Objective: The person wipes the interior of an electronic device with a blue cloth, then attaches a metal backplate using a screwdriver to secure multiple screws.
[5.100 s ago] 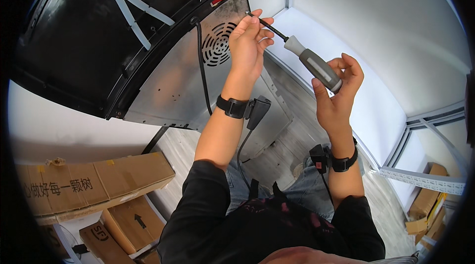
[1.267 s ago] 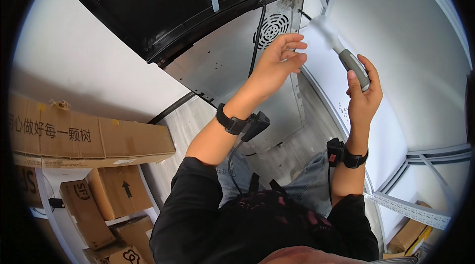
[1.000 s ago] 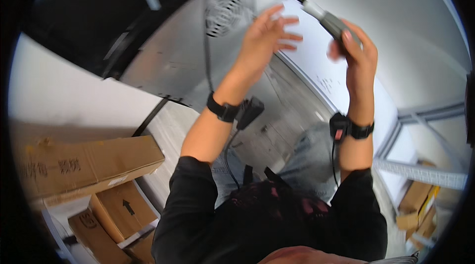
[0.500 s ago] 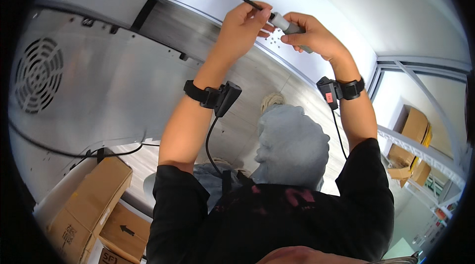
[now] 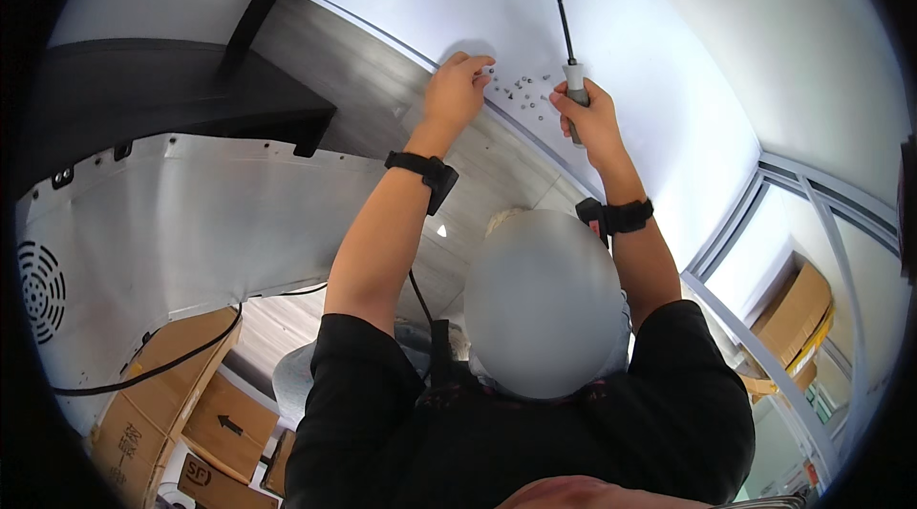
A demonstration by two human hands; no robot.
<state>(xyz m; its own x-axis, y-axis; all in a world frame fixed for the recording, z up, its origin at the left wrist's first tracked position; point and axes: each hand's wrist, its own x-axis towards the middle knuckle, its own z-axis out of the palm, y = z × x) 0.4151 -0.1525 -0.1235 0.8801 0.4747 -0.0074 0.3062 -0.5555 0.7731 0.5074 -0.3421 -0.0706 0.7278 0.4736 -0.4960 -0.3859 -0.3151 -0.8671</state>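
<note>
Grey screwdriver (image 5: 574, 75): one, right hand (image 5: 596, 125)

We look down from atop the person, through the left of two head-worn fisheye cameras set side by side, upright and unmirrored. The black shirt (image 5: 535, 442) lies nearest us along the lower edge; past it we face along the forearms (image 5: 375, 232) to the left hand (image 5: 454, 96) and right hand (image 5: 596, 122), farther off above centre. Straight edges bend toward the margins, so we can only roughly judge how far the cardboard boxes (image 5: 244, 447) at lower left stand.
</note>
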